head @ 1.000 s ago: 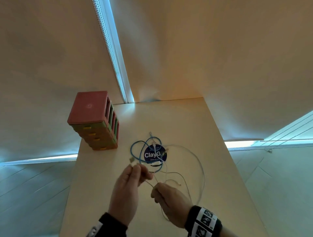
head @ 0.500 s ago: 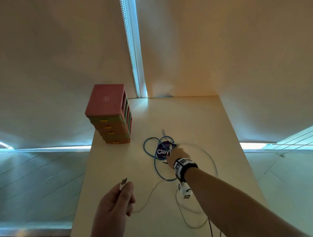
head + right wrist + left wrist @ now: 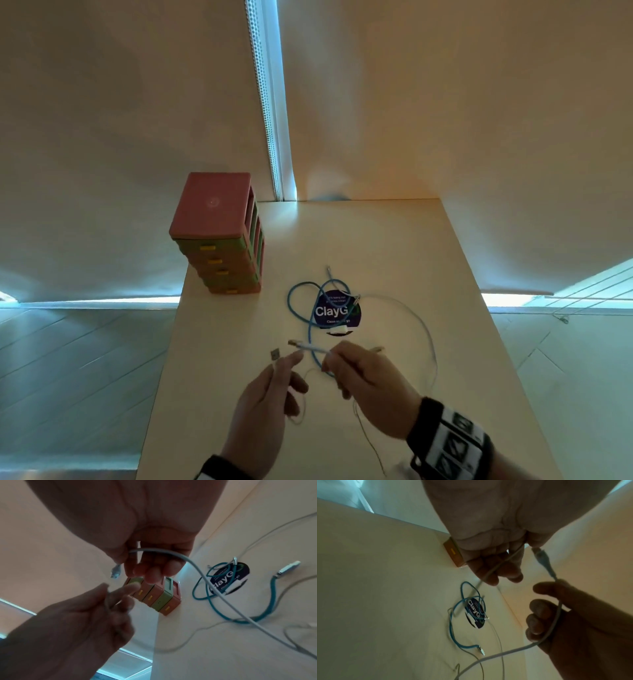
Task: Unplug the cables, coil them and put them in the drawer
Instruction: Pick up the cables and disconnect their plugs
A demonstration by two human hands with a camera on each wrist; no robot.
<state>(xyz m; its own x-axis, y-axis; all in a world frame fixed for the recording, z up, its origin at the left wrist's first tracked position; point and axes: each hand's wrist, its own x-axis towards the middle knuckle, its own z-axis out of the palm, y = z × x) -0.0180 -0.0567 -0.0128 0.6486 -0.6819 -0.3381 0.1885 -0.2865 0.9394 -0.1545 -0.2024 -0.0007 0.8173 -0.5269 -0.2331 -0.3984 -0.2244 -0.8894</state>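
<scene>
Right hand (image 3: 370, 387) fingers (image 3: 150, 573) pinch a pale cable (image 3: 197, 566) behind its plug, left hand (image 3: 263, 421) fingers pinching another end above the surface (image 3: 394, 246); light, limp, probably best gripped near the connectors.

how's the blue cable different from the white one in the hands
The blue cable lies loose on the table, crossing the round sticker; the white cable is lifted, pinched by the left hand and right hand. Blue looks thicker. Neither is coiled.
</scene>
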